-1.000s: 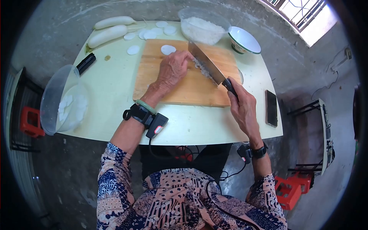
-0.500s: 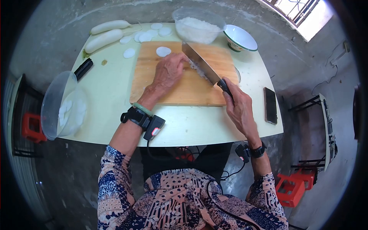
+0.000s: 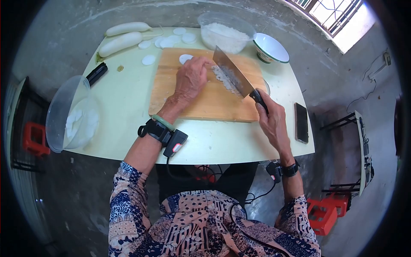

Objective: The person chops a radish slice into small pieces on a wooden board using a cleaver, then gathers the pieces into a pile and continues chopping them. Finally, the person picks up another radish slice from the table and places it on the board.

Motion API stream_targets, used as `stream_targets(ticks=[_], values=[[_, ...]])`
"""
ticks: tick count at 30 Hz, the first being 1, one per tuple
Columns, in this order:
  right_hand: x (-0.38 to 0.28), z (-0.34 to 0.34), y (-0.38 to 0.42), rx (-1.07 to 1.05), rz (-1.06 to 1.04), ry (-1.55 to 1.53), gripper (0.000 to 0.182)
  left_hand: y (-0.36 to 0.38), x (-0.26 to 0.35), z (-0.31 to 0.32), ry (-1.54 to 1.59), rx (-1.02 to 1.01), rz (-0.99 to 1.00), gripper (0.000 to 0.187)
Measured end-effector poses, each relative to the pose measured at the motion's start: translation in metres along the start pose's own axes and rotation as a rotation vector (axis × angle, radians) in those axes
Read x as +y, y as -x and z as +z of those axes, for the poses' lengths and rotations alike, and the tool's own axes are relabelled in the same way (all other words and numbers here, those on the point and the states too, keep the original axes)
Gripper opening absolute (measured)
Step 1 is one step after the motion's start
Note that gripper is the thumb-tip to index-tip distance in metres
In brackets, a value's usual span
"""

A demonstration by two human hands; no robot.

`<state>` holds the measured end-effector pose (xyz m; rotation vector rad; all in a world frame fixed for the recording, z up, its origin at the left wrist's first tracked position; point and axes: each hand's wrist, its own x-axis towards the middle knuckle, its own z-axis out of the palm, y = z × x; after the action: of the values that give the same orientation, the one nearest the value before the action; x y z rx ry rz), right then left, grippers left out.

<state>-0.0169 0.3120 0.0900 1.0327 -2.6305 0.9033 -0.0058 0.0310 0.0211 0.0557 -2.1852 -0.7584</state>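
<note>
My right hand (image 3: 272,118) grips the black handle of a cleaver (image 3: 234,73), its broad blade slanting over the wooden cutting board (image 3: 209,109). Beside the blade lies a strip of finely chopped white radish (image 3: 226,80), and some bits cling to the steel. My left hand (image 3: 191,78) is over the board to the left of the pile, holding nothing I can see; one finger reaches toward the radish bits and the others are partly hidden. Just beyond it a white radish slice (image 3: 185,58) lies on the board.
Whole white radishes (image 3: 120,44) and several loose slices (image 3: 167,41) lie at the back left. A plastic tub of shredded white pieces (image 3: 224,36) and an enamel bowl (image 3: 272,48) stand behind the board. A clear bowl (image 3: 68,113), a black object (image 3: 96,74) and a phone (image 3: 301,123) flank it.
The cleaver has lifted and shifted slightly right, away from the chopped radish, showing more of the pile. My left hand has stayed nearly in place. The whole view has shifted slightly.
</note>
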Motion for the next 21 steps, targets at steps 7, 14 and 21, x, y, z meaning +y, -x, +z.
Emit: stream_targets(ticks=[7,14,21], values=[[-0.006,0.000,-0.005,-0.001,-0.049,0.002,0.040,-0.012,-0.004,-0.007,0.121,0.316,-0.041,0.027],[-0.010,0.004,0.001,0.024,-0.054,-0.048,0.040,-0.016,-0.006,-0.008,0.252,0.403,-0.123,0.031],[-0.019,-0.005,-0.001,-0.015,0.013,-0.069,0.042,-0.016,-0.009,-0.006,0.278,0.423,-0.121,0.031]])
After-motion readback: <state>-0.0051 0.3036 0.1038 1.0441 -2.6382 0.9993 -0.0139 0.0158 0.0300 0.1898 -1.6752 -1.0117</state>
